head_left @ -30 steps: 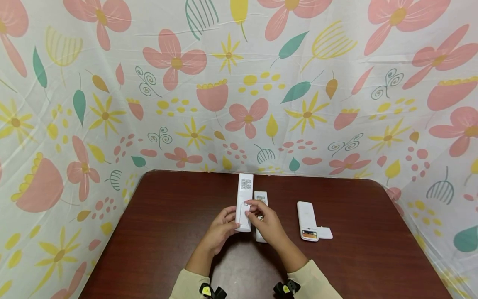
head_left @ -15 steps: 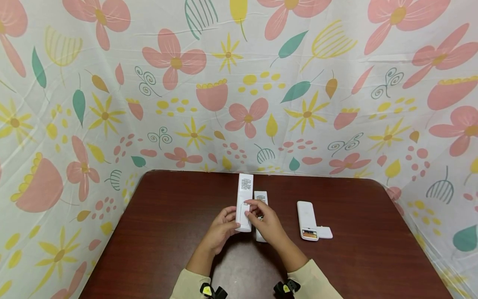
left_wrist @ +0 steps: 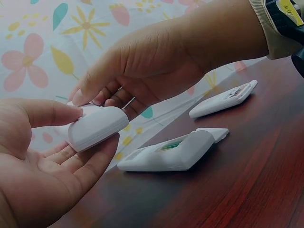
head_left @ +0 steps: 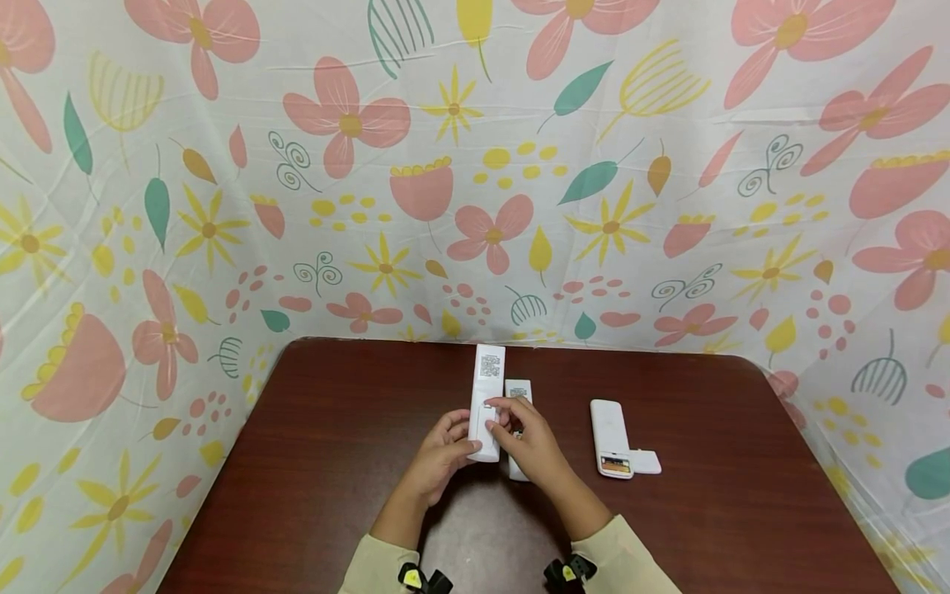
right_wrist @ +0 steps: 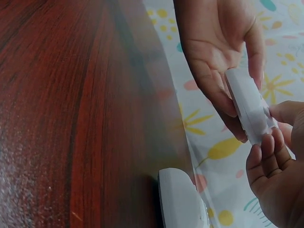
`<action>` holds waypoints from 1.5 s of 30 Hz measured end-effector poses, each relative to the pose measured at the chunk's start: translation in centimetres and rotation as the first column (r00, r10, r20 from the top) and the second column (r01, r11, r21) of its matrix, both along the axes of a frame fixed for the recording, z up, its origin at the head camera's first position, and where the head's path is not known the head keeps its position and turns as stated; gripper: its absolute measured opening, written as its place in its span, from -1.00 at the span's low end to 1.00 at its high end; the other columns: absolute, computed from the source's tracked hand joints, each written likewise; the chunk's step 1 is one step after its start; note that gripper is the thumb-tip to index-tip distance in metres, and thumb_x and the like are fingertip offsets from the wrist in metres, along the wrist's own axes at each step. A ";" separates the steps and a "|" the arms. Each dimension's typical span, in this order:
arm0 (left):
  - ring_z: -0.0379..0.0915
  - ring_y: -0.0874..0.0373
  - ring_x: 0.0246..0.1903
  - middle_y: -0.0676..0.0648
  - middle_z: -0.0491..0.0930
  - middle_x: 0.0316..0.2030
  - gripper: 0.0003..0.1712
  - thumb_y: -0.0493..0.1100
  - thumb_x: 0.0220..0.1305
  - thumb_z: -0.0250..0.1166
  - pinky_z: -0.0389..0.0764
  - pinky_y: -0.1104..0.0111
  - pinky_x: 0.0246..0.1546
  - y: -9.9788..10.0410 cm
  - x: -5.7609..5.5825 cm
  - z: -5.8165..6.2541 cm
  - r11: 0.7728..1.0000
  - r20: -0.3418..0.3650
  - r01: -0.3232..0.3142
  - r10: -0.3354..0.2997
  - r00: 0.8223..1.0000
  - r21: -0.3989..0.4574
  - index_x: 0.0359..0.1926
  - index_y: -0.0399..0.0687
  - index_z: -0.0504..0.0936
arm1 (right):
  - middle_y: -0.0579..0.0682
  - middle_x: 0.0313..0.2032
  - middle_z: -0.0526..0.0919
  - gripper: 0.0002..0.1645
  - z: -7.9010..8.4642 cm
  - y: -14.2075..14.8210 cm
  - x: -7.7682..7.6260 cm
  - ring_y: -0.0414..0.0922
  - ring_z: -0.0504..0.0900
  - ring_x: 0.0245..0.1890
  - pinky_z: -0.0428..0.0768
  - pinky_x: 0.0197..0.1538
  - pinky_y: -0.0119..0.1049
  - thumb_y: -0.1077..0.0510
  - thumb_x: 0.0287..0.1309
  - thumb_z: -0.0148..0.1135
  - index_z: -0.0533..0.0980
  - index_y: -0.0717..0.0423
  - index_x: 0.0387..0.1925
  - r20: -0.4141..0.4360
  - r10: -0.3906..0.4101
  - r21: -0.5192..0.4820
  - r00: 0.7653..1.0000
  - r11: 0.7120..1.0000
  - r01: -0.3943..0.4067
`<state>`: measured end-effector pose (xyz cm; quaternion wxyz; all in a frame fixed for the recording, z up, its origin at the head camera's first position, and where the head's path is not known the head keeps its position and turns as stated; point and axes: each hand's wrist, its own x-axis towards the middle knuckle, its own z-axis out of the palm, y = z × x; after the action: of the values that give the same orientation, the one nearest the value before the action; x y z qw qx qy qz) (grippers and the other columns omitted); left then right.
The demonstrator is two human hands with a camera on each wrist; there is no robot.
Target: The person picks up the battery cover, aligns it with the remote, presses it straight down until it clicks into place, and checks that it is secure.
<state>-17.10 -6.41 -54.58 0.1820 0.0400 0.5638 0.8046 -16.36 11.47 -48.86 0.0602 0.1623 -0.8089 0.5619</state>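
A white remote control (head_left: 486, 384) is held above the table, its back with a printed code label turned up. My left hand (head_left: 434, 462) grips its near end, thumb on top and fingers underneath, as the left wrist view shows. From the other side my right hand (head_left: 540, 450) holds the remote, with thumb and index finger on the battery cover (head_left: 486, 422). Whether that cover is loose cannot be told. Partly hidden behind the right hand, a second white remote control (head_left: 518, 389) lies on the table; in the left wrist view its battery bay (left_wrist: 172, 144) is uncovered.
To the right lies a third white remote control (head_left: 610, 425) with batteries (head_left: 615, 465) showing in its bay. Its detached cover (head_left: 645, 462) rests beside it. The brown table (head_left: 334, 412) meets a flower-patterned cloth (head_left: 490, 165) at the back and sides.
The held remote has shifted very slightly to the right at its far end. Both hands stay in nearly the same place, and the other remotes have not moved.
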 end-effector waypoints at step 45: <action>0.61 0.20 -0.10 -0.18 0.54 0.17 -0.29 -0.44 0.23 0.20 0.62 0.30 -0.07 0.1 0.1 0.0 1.000 -0.014 0.006 -0.006 1.000 -0.003 0.37 -0.28 0.16 | 0.11 -0.12 0.54 -0.40 -3.9 0.6 -2.1 -0.19 0.48 -0.30 0.49 -0.25 -0.49 0.24 0.23 0.36 0.44 0.04 0.28 0.041 -0.163 -0.051 0.986 0.985 0.165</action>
<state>-16.95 -6.26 -54.56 0.1804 0.0471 0.5662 0.8029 -18.51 12.10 -52.78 0.0956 0.0830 -0.8050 0.5796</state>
